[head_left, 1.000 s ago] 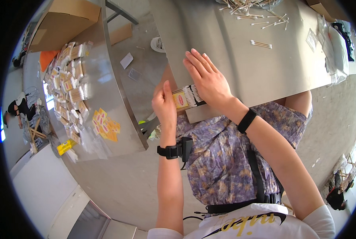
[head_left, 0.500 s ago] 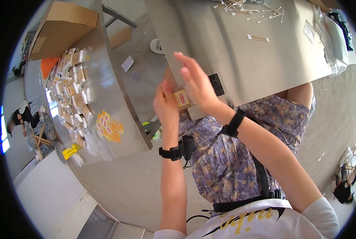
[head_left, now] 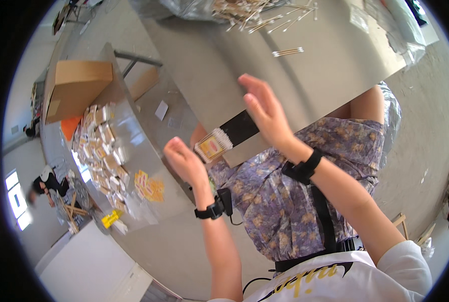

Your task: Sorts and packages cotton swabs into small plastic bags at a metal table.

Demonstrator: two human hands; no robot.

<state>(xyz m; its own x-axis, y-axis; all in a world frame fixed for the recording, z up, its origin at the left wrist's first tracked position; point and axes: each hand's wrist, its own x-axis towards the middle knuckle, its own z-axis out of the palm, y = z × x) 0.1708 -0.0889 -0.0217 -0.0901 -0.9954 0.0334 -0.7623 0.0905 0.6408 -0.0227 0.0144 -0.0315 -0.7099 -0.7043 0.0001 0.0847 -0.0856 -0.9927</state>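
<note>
Lying at the near left edge of the metal desk point(head_left: 204, 70), the pack of cotton sticks point(head_left: 212, 146) meets the end of a flat black piece point(head_left: 239, 128) — maybe so both hands can reach it. Its sticks are side by side, which likely keeps it neat. The left hand point(head_left: 186, 163) is just beside the pack, its grip loose with nothing in it; I can't tell if it touches. The right hand point(head_left: 268, 113) is by the black piece's other end — its grip is wide, thumb away from fingers, and holds nothing.
</note>
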